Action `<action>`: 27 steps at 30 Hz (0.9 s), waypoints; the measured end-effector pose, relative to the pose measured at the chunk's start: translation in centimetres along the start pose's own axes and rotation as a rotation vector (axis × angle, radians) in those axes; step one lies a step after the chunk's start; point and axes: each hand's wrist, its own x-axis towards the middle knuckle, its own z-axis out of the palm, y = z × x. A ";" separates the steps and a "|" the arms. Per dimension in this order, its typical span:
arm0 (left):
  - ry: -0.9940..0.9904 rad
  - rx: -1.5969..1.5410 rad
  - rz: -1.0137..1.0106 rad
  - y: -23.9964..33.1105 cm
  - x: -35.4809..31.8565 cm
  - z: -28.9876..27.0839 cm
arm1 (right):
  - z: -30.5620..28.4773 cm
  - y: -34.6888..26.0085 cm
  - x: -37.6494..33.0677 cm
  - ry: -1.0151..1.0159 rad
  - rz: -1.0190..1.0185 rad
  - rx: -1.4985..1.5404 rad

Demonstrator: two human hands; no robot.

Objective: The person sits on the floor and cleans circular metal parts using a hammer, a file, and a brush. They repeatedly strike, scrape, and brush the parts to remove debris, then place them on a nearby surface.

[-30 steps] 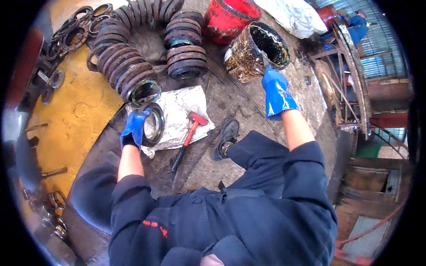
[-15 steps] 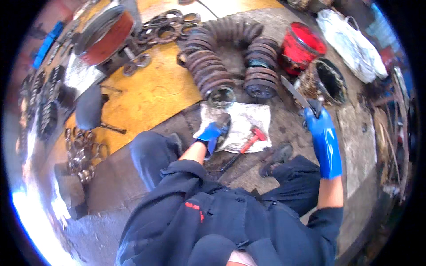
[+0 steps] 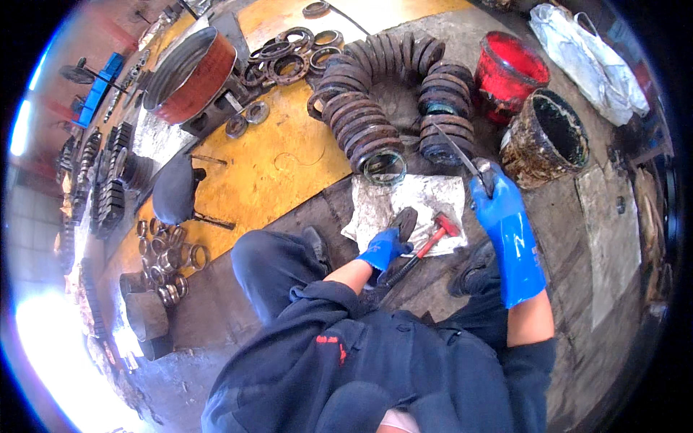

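Note:
My right hand (image 3: 499,202), in a blue rubber glove, is closed on the dark handle of a knife (image 3: 453,148). Its long blade points up and left toward the rows of rusty rings. My left hand (image 3: 385,250), gloved the same way, grips a dark round metal part (image 3: 406,224), seen nearly edge-on, over a stained white cloth (image 3: 366,209). Beside that hand lies a hammer (image 3: 442,232) with a red head, partly on the cloth. Just beyond the cloth, a thin ring (image 3: 385,167) leans at the near end of the left row of rusty rings (image 3: 359,119).
A red bucket (image 3: 509,72) and a grimy bucket (image 3: 538,148) stand right of the rings. A white sack (image 3: 588,65) lies behind them. On the left are a stool (image 3: 175,189), a large rusty drum (image 3: 191,79) and a pile of shiny rings (image 3: 166,256) near a yellow floor sheet (image 3: 289,151).
The knife has moved inward, left toward the rings, with my right hand. The view has shifted, so the surroundings sit farther right. My left hand still holds the dark part over the cloth.

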 end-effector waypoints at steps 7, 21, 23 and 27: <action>-0.090 -0.163 0.017 -1.1 1.3 -1.2 | 0.5 0.7 0.2 -0.018 -0.006 -0.078; -0.430 0.160 0.054 -0.7 3.6 -16.8 | 2.3 0.7 0.2 -0.068 0.017 -0.107; -0.379 0.374 0.058 -1.3 4.8 -21.6 | 1.6 0.4 -0.3 -0.060 0.096 -0.063; -0.259 0.688 -0.030 -3.1 5.8 -30.6 | 0.3 -1.3 -0.6 -0.048 0.209 0.086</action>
